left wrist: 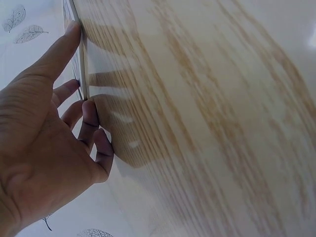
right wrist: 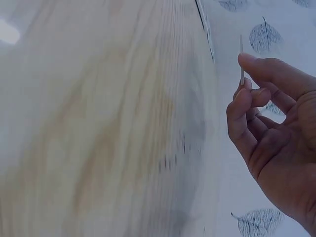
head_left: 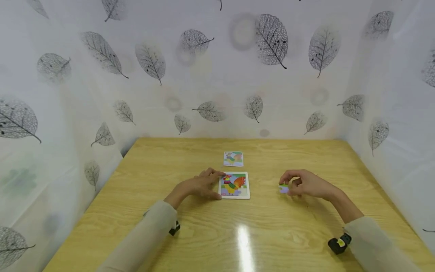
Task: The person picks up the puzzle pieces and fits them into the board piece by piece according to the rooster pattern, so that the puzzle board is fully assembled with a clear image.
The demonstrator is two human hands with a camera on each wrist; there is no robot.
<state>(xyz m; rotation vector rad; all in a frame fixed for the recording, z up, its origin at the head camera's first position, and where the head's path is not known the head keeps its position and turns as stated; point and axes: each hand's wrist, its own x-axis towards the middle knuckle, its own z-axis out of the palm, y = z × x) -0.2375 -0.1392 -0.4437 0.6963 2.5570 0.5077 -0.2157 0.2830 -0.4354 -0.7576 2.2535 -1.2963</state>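
A square, white-framed jigsaw puzzle with a rooster picture lies on the table, a pale gap showing at its lower right. My left hand rests at its left side, index finger at the upper corner and thumb at the lower one. From the left wrist view, the puzzle's edge appears side-on against the spread thumb and fingers of the left hand. Off to the right, my right hand pinches a green and lilac puzzle piece. That piece looks thin and edge-on between the right hand's thumb and fingers.
Just behind the puzzle lies a small square picture card with a paler rooster. The wooden table reflects a bright light near its front. White leaf-printed sheeting rises behind the table and along both sides.
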